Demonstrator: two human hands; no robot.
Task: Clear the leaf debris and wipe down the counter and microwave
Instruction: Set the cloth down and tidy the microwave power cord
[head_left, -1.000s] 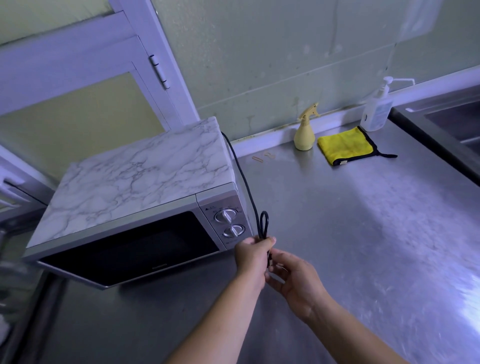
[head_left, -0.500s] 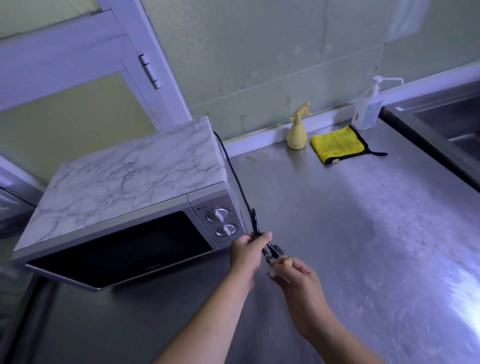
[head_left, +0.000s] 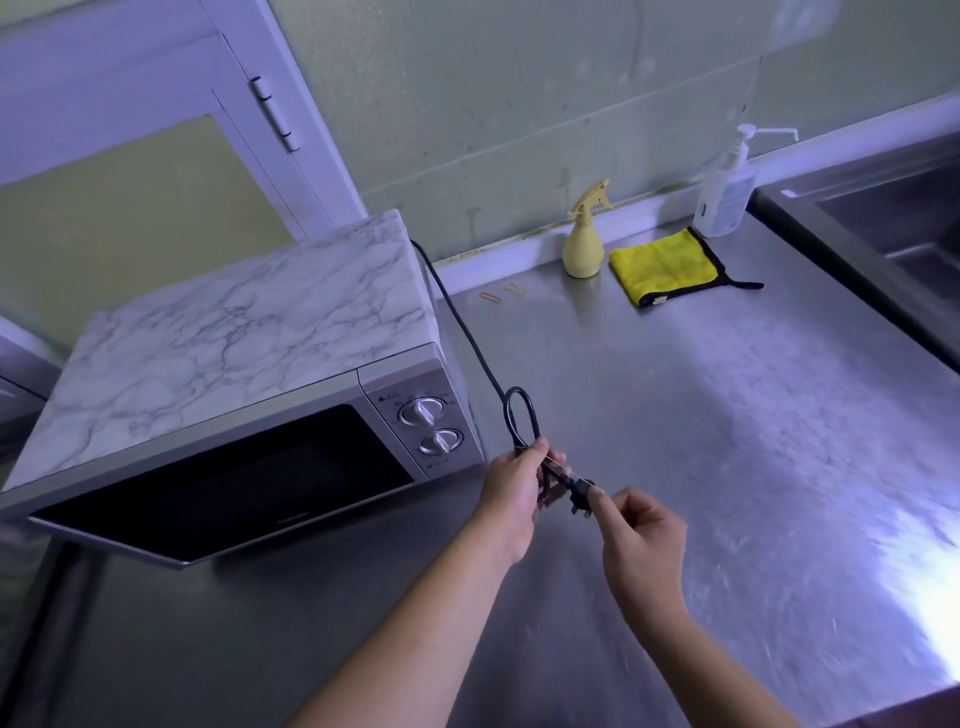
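Stainless steel counter shows no leaf debris that I can make out, so the clearing looks done or lies out of view. The microwave sits at the left end, its black cord trailing from behind it along its right side. The left hand grips the cord folded into a loop, fingers curled round it, just in front of the dials. The right hand pinches the plug between thumb and fingertips. This looks like tidying the cord, not wiping. The yellow cloth lies folded by the wall beside the spray bottle, well away from both hands, so I judge the wipe-down is probably still to come.
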